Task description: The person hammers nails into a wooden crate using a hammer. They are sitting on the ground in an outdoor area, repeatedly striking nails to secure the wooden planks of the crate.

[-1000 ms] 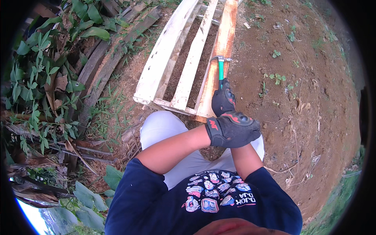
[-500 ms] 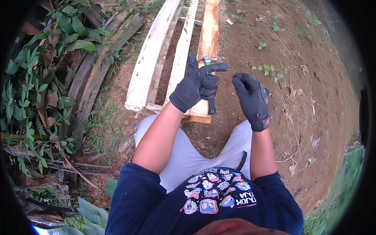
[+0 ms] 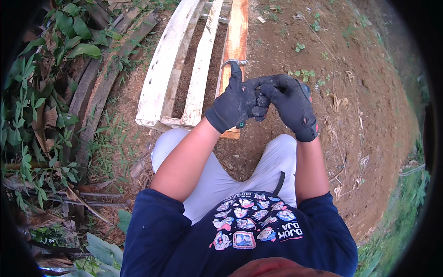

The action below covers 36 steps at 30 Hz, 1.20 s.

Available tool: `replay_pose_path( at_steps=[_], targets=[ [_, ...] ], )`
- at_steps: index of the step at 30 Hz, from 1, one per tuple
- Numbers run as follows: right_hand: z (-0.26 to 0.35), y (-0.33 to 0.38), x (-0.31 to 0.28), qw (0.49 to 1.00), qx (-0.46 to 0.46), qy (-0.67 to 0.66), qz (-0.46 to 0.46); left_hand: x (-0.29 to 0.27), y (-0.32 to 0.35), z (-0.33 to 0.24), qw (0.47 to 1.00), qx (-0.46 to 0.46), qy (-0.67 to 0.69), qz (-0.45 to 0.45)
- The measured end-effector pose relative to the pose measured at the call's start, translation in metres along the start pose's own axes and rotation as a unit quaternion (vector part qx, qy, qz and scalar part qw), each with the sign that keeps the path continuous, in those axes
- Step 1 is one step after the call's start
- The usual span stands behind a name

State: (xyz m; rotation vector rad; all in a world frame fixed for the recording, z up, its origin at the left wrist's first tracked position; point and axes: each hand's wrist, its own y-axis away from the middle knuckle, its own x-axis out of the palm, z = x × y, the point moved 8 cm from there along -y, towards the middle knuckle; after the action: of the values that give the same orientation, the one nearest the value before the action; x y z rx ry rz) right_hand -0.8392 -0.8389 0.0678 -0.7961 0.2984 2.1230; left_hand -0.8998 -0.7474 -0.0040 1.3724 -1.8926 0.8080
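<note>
My left hand (image 3: 230, 104), in a dark work glove, is wrapped around a hammer (image 3: 236, 62). The hammer's metal head shows above the thumb, and its dark handle end pokes out below the fist. My right hand (image 3: 293, 107), in a matching glove, meets the left hand's fingers with its thumb and fingertips pressed together. Whatever those fingertips may hold is too small to make out. Just beyond both hands, a reddish-brown plank (image 3: 238, 32) forms the right side of a low wooden frame. The left hand covers part of that plank's near end.
A pale middle slat (image 3: 202, 64) and a wide whitish board (image 3: 162, 64) make up the rest of the frame. Old weathered timbers (image 3: 99, 101) and leafy plants (image 3: 34, 115) lie to the left. Brown soil (image 3: 364, 120) slopes away on the right.
My right hand has moved left and closed its fingers against the left hand. The left hand keeps hold of the hammer, whose head now tips slightly leftward.
</note>
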Motion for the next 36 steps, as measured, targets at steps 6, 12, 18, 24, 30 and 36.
replay_pose_path(
  at_steps=[6, 12, 18, 24, 30, 36],
  targets=[
    [-0.024, 0.0, -0.014, 0.998, 0.029, -0.053, -0.035, -0.007, -0.004, 0.004, 0.996, 0.021, 0.022, -0.087],
    [-0.017, 0.0, -0.01, 0.999, 0.014, -0.035, -0.037, -0.028, -0.005, 0.02, 0.989, 0.024, 0.139, -0.043],
    [-0.014, 0.003, -0.011, 0.984, 0.081, -0.156, -0.03, -0.028, -0.005, 0.026, 0.974, 0.065, 0.156, -0.148],
    [-0.016, 0.001, -0.018, 0.998, 0.026, -0.065, -0.009, -0.024, -0.004, 0.029, 0.984, 0.017, 0.125, -0.129],
    [-0.042, -0.002, -0.008, 0.995, 0.056, 0.01, 0.081, -0.024, -0.006, 0.046, 0.984, -0.061, 0.082, -0.149],
    [-0.037, -0.008, -0.003, 0.99, 0.011, 0.091, 0.103, -0.021, -0.008, 0.052, 0.987, -0.046, 0.073, -0.136]
  ],
)
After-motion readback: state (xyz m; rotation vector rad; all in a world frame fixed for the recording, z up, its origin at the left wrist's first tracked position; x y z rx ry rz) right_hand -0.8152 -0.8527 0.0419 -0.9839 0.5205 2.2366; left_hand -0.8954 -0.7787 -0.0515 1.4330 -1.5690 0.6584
